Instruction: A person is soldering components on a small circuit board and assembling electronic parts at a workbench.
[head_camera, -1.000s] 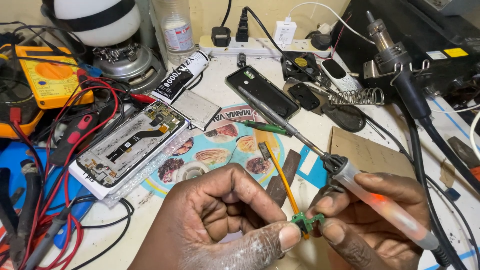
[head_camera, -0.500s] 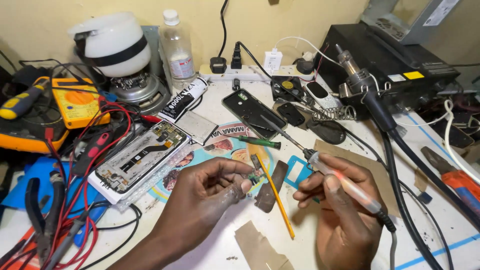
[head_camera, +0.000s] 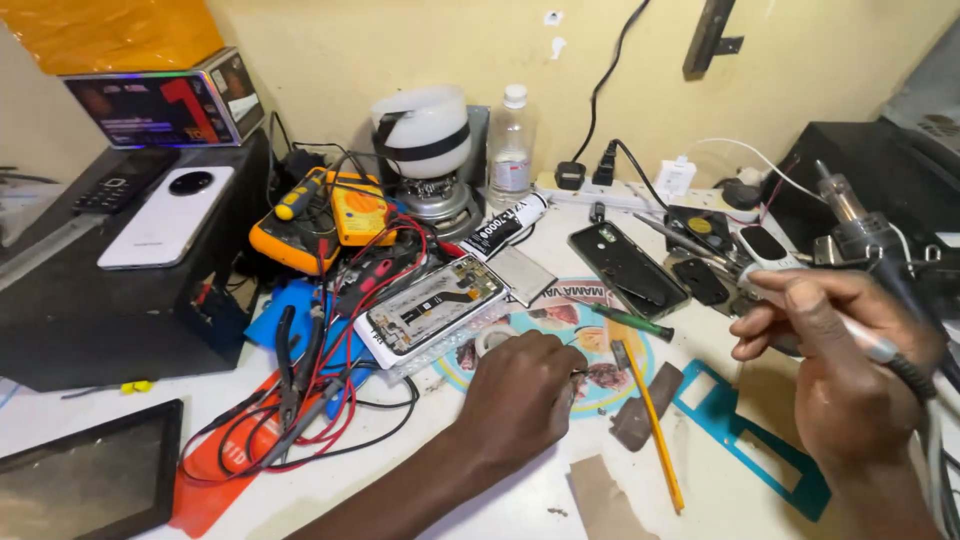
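The work surface is a white bench (head_camera: 450, 470) set against a yellow wall (head_camera: 800, 70), heavily cluttered. The opened phone (head_camera: 432, 312), back off and circuitry showing, lies near the bench's middle and serves as reference. Just right of it, the left hand (head_camera: 520, 395) rests knuckles up on a round printed mat (head_camera: 600, 330), fingers curled shut around something small at the fingertips; what it pinches is too small to tell. Well to the right of the opened phone, the right hand (head_camera: 840, 370) is raised above the bench, closed in a pen grip on a soldering iron (head_camera: 790, 290) whose tip points back toward the phone. Between the two hands lie one yellow pencil (head_camera: 650, 425), one green-handled screwdriver (head_camera: 630, 320) and one teal plastic frame (head_camera: 750, 430). Behind the phone stand one white-domed lamp (head_camera: 422, 130), one clear bottle (head_camera: 510, 145) and one glue tube (head_camera: 505, 225); a white power strip (head_camera: 640, 195) runs along the wall. Left of the phone sit one yellow multimeter (head_camera: 320, 215), red and black leads (head_camera: 330, 400) and pliers (head_camera: 288, 355). Further left, a black box (head_camera: 90, 310) carries two more phones, one white (head_camera: 165, 215) and one dark keypad model (head_camera: 125, 180). Open bench shows only along the near edge, in front of the phone; the left and rear margins are crowded.
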